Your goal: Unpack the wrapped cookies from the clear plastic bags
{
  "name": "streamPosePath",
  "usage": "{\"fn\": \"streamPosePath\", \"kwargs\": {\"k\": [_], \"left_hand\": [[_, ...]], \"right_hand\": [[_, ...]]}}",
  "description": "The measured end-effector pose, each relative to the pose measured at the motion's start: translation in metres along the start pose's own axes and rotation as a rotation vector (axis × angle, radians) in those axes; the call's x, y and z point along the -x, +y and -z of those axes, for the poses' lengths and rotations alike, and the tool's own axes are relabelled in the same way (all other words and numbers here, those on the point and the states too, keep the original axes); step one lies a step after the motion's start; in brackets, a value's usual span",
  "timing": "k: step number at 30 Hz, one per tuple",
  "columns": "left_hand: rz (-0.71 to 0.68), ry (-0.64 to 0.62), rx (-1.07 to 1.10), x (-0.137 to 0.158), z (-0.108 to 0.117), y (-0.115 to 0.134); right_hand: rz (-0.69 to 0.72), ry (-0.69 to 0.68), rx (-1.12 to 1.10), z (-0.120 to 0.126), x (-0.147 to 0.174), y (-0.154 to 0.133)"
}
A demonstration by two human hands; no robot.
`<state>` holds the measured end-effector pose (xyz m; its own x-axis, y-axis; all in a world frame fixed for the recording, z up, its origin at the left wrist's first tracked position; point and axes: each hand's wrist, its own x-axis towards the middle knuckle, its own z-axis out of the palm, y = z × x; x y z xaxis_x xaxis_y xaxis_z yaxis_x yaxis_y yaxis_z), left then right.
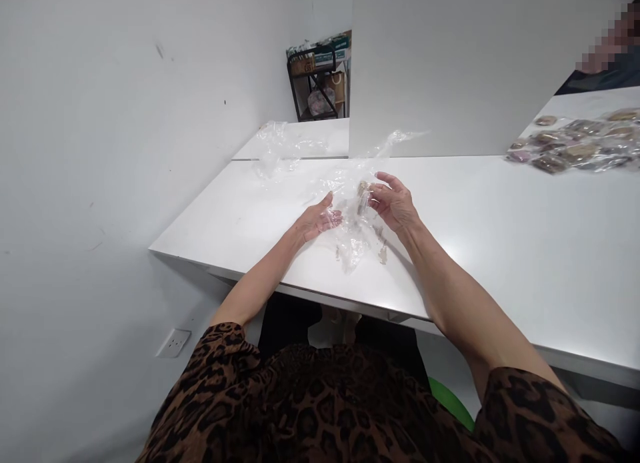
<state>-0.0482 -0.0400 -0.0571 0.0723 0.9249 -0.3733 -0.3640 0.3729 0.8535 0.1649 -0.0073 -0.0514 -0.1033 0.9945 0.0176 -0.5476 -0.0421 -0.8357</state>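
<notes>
My right hand (395,203) pinches a small beige-brown item (363,188) at the edge of a crumpled clear plastic film (353,249). Its exact kind cannot be made out through the shine. My left hand (319,219) lies open on the other side, thumb up and fingers stretched, their tips against or behind the film. Between and below the hands the film hangs down to the white table (295,269). Beige-brown bits (383,253) show on the table just below my right hand.
More clear plastic film (275,149) lies at the back left by the wall. A white partition (430,69) stands behind the table. Several plastic-wrapped roundish items (575,146) lie at the far right, near another person's arm (607,46). A black rack (310,83) stands beyond.
</notes>
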Motion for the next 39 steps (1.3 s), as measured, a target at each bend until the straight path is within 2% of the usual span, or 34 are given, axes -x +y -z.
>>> {"fn": "streamPosePath", "kwargs": {"k": [4,6,8,10,14,17,19,23,27,30,34,39], "left_hand": [[0.131,-0.128,0.073,0.003,-0.019,-0.002],[0.146,-0.19,0.076,0.005,-0.028,-0.003],[0.106,-0.191,0.083,0.005,-0.033,-0.005],[0.017,-0.139,0.092,0.005,-0.036,-0.004],[-0.158,-0.019,0.042,0.009,-0.036,0.009],[-0.232,0.043,-0.073,0.013,-0.036,0.023],[-0.285,0.093,-0.185,0.016,-0.038,0.031],[-0.351,0.127,-0.43,0.019,-0.043,0.038],[-0.304,0.056,-0.64,0.022,-0.05,0.037],[-0.293,0.033,-0.71,0.025,-0.055,0.04],[-0.326,0.092,-0.715,0.034,-0.059,0.055],[-0.377,0.115,-0.721,0.051,-0.067,0.088]], "right_hand": [[-0.023,-0.132,-0.053,-0.003,0.006,-0.006],[-0.04,-0.18,-0.105,-0.002,0.007,-0.009],[-0.061,-0.185,-0.141,-0.001,0.007,-0.012],[-0.086,-0.143,-0.158,0.001,0.004,-0.012],[-0.177,0.03,-0.058,0.003,-0.003,-0.009],[-0.176,0.147,0.083,0.005,-0.006,-0.006],[-0.117,0.163,0.128,0.004,-0.006,-0.004],[-0.048,0.049,0.186,-0.002,0.0,-0.002],[-0.074,-0.079,0.301,-0.009,0.008,0.002],[-0.102,-0.102,0.372,-0.008,0.009,0.006],[-0.11,0.044,0.413,-0.002,0.004,0.007],[-0.107,0.208,0.412,0.006,-0.004,0.006]]}}
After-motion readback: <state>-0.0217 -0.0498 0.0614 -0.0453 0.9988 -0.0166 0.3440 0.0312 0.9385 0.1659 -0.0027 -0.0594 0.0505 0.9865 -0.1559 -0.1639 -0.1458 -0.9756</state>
